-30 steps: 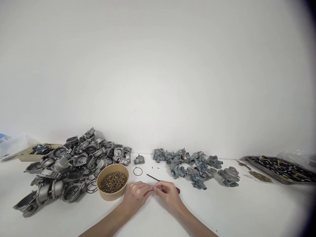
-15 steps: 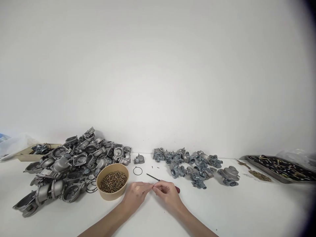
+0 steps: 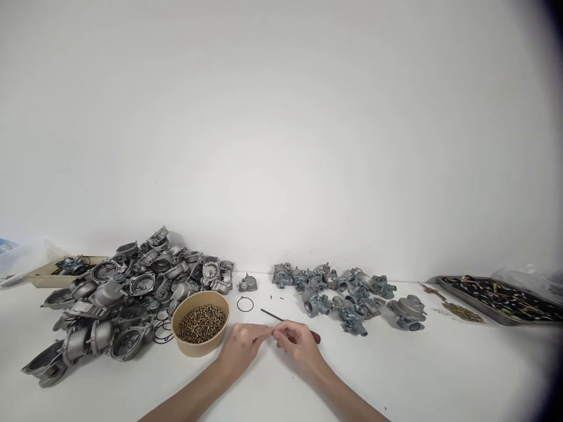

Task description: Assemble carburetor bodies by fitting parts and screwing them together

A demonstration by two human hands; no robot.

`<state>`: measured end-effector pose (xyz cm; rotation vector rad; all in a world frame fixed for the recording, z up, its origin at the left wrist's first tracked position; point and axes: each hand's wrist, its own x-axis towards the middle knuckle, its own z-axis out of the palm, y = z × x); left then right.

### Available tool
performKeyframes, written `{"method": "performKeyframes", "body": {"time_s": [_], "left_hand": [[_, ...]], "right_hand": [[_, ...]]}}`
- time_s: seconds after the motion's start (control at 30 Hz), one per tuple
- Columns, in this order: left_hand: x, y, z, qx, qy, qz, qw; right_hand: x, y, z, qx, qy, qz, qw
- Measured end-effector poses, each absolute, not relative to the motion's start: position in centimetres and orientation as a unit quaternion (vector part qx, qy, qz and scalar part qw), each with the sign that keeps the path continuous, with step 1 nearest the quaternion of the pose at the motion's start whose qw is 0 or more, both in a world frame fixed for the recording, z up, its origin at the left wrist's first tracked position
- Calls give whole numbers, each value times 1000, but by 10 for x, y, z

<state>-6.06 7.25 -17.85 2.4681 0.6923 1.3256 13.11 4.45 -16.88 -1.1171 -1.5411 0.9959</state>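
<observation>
On the smooth white counter [image 3: 417, 369], the left hand [image 3: 240, 350] and right hand [image 3: 299, 344] meet, fingers pinched on something too small to identify, beside a round paper bowl of brass screws [image 3: 201, 323].

Single head-worn view, facing forward and slightly down across white table [image 3: 396, 375] toward blank wall [image 3: 281, 129]. Hands at near bottom edge, parts heaps at mid distance. No second view for overlap.

A small-parts assembly workshop: a white workbench [image 3: 440, 363] against a bare wall, with a paper bowl of brass screws [image 3: 201, 323] at its middle, a heap of cast metal housings [image 3: 127, 293] left of it, carburetor bodies [image 3: 343, 293] right.
</observation>
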Motion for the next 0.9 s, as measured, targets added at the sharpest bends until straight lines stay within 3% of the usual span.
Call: {"method": "performKeyframes", "body": {"time_s": [0.43,0.9], "left_hand": [[-58,68,-174,824,317,444,154],[-59,68,-173,841,283,439,141]], "right_hand": [[132,46,-173,-444,-628,426,477],[135,49,-174,-442,-609,458,472]]}}
